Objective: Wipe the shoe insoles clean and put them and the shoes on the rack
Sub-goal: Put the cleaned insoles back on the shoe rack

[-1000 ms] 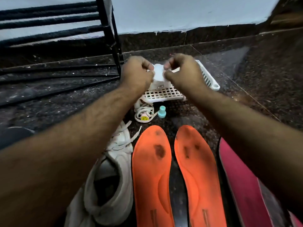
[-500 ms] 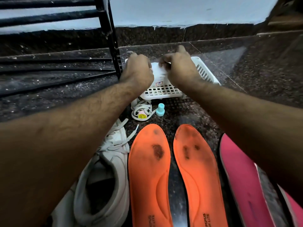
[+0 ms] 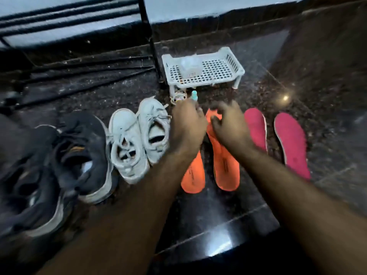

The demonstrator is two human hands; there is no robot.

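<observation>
Two orange insoles lie side by side on the dark floor, the left one [image 3: 192,175] and the right one [image 3: 226,165]. Two pink insoles [image 3: 256,128] [image 3: 292,143] lie to their right. A pair of white shoes [image 3: 127,143] stands left of the orange insoles, with dark shoes [image 3: 79,151] further left. My left hand [image 3: 187,128] hovers over the toe end of the left orange insole, its fingers hidden by blur. My right hand [image 3: 228,126] hangs over the right orange insole with loosely curled fingers and nothing seen in it. The black shoe rack [image 3: 147,36] stands at the back left.
A white plastic basket [image 3: 236,66] sits on the floor by the rack post, holding a pale pack of wipes [image 3: 190,66]. In front of it stand a small teal bottle [image 3: 194,95] and a coiled lace bundle [image 3: 179,97]. A floor step edge crosses below the insoles.
Both hands left the wipes pack in the basket and came back toward me, over the orange insoles. My view pulled back, showing both shoe pairs and both pink insoles.
</observation>
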